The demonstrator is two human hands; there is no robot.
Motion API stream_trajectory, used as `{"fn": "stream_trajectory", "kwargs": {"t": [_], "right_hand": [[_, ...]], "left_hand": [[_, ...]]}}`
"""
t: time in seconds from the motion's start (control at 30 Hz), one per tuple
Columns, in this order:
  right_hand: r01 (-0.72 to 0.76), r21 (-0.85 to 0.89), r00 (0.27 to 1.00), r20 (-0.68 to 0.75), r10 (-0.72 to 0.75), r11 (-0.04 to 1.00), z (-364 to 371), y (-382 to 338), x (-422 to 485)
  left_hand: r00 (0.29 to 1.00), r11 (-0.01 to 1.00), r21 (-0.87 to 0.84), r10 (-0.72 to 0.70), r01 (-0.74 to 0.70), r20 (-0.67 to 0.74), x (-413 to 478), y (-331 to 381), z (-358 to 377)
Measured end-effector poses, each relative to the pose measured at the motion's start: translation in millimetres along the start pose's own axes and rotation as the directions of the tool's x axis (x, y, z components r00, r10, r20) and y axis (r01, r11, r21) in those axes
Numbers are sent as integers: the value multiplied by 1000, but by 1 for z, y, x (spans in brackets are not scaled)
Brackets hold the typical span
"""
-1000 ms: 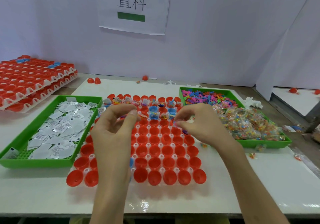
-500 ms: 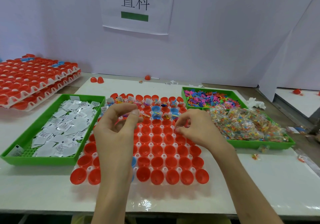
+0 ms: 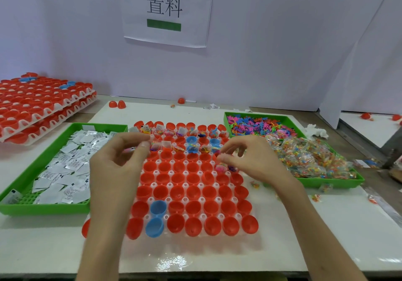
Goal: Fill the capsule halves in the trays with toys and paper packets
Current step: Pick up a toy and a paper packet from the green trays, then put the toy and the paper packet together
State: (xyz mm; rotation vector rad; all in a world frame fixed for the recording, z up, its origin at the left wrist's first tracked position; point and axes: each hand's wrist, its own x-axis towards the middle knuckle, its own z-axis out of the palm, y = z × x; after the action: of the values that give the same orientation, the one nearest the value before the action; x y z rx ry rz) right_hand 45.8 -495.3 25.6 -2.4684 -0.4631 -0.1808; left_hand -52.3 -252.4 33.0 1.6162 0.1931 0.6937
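A white tray (image 3: 186,186) holds rows of red capsule halves (image 3: 193,206), with two blue halves (image 3: 157,207) near the front left. The two back rows (image 3: 180,145) contain toys and paper packets. My left hand (image 3: 117,165) hovers over the tray's left side, thumb and forefinger pinched on a small pinkish toy that is mostly hidden. My right hand (image 3: 252,161) hovers over the right side, its fingertips pinched together on a small toy above the third row. Two halves below it hold coloured toys (image 3: 226,168).
A green tray (image 3: 39,163) of white paper packets (image 3: 65,172) lies on the left. A green tray (image 3: 326,182) on the right holds loose coloured toys (image 3: 261,126) and bagged toys (image 3: 309,156). Stacked capsule trays (image 3: 32,102) stand far left. Loose red halves (image 3: 117,104) lie behind.
My right hand has come a little nearer and lower, from the second row to the third. My left hand keeps its pinch and has barely moved.
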Motion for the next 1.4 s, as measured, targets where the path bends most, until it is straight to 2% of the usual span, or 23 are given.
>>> {"fn": "stream_trajectory", "kwargs": {"t": [0.07, 0.17, 0.27, 0.33, 0.4, 0.6, 0.73, 1.07, 1.27, 1.4], "right_hand": [[-27, 67, 993, -111, 35, 997, -7, 9, 8], [-106, 102, 940, -314, 133, 989, -18, 31, 28], [-240, 30, 919, -314, 237, 970, -24, 58, 50], [-281, -67, 928, -273, 254, 957, -21, 72, 67], [-291, -145, 940, -227, 254, 946, -16, 81, 83], [-299, -228, 954, -112, 280, 927, 4, 88, 113], [-321, -237, 946, -136, 296, 917, 5, 90, 119], [-328, -116, 939, -147, 311, 938, 0, 93, 114], [-310, -85, 936, -201, 288, 947, 1, 92, 113], [-314, 25, 917, -251, 310, 949, -2, 91, 109]], "left_hand": [[997, 980, 189, 54, -62, 51, 20, -6, -11], [994, 875, 474, 53, -93, 97, 60, -23, -27], [991, 706, 706, -48, -55, 125, 95, -51, -42], [984, 608, 793, -109, -47, 141, 104, -67, -46], [986, 599, 800, -103, -44, 131, 105, -78, -48], [993, 684, 729, -90, 8, 73, 104, -87, -50], [995, 724, 687, -99, 53, 28, 102, -86, -52], [996, 767, 636, -58, 90, -70, 104, -93, -53], [997, 781, 620, -35, 74, -75, 104, -95, -54], [997, 683, 728, 5, 53, -77, 106, -95, -56]]}}
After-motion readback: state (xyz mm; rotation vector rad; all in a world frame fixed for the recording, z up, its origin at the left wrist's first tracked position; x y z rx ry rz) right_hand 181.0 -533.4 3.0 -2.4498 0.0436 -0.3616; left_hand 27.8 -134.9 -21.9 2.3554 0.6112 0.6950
